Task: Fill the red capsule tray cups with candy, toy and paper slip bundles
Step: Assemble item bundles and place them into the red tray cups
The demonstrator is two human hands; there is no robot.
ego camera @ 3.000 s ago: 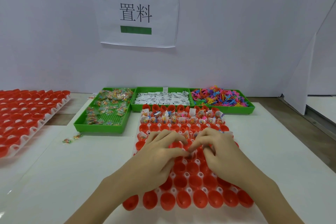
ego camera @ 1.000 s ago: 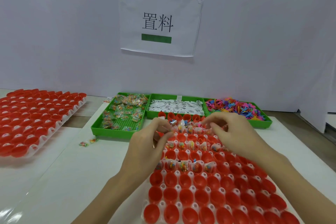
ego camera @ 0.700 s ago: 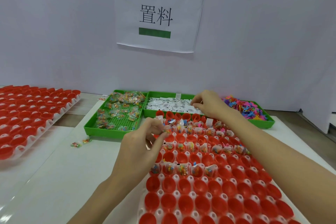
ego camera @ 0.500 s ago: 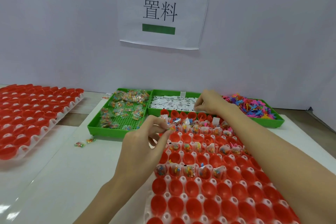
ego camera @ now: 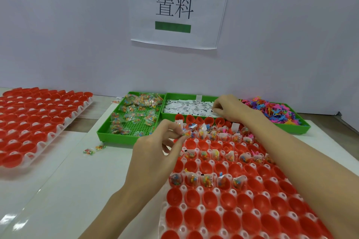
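My two bare arms and hands

My left hand (ego camera: 155, 153) and right hand (ego camera: 229, 108) wear no gloves, rings or watch; both forearms are uncovered up to the lower frame edge, with short, unpainted nails on my fingers (ego camera: 175, 132).

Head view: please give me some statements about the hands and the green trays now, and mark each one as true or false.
1. The right hand reaches into the middle green tray, the one with paper slips. True.
2. The left hand lies flat on the white table. False: it is raised at the edge of the red capsule tray and pinches a candy packet.
3. The colourful toys are in the leftmost green tray. False: they are in the rightmost one; the leftmost holds candy packets.
4. Two candy packets lie loose on the table near the leftmost tray. True.
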